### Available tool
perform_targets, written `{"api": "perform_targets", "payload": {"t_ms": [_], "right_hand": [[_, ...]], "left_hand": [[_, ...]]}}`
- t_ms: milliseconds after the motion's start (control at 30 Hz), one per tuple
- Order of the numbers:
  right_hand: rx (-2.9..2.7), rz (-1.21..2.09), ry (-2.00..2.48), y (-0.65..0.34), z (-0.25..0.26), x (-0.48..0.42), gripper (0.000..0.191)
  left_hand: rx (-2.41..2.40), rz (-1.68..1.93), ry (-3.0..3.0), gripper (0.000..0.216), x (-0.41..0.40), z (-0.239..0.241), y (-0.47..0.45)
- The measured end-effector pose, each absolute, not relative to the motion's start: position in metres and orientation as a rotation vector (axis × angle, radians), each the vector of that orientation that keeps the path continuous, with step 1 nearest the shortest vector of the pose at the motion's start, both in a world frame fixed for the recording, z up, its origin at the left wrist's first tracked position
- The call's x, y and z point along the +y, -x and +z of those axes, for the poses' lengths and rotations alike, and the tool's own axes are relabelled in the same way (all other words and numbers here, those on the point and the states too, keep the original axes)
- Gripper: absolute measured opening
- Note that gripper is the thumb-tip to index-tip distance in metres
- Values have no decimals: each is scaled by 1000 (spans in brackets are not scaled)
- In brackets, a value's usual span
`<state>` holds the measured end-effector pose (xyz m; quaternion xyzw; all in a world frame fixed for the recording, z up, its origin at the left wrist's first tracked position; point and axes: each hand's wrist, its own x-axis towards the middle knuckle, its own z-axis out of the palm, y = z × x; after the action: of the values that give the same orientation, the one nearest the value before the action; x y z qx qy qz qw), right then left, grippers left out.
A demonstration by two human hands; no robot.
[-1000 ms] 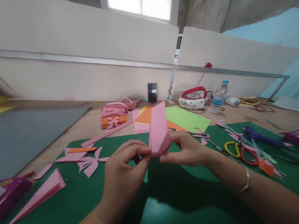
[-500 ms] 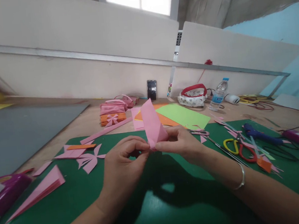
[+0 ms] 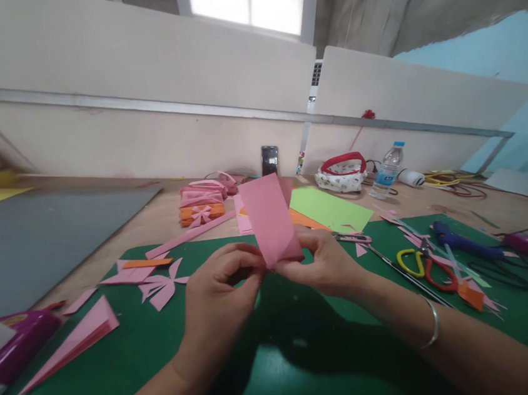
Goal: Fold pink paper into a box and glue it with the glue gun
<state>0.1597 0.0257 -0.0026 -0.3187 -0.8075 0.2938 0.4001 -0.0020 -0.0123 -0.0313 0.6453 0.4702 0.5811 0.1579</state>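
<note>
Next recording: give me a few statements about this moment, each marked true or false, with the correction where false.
1. The left hand and right hand both pinch the pink paper at its lower end. True.
2. The scissors lie left of the hands. False: the scissors lie to the right, on the green mat.
3. The water bottle lies on its side. False: the water bottle stands on its base, beyond the mat.
4. A bracelet is on the right wrist. True.

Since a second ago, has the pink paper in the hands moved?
Yes. The pink paper has turned from edge-on to broad face toward the camera, and its top edge has shifted left against the phone.
</note>
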Motion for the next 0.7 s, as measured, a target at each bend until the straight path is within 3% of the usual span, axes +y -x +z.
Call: {"api": "perform_targets", "payload": {"t_ms": [233,700], "right_hand": [[-2085,556,731,-158,-7,28,25],[-2016,263,769,-152,-16,22,29]], "left_hand": [[1215,1608,-1652,4,-12,-25,-1],[1271,1578,-1719,11,-12,-32,1]]}}
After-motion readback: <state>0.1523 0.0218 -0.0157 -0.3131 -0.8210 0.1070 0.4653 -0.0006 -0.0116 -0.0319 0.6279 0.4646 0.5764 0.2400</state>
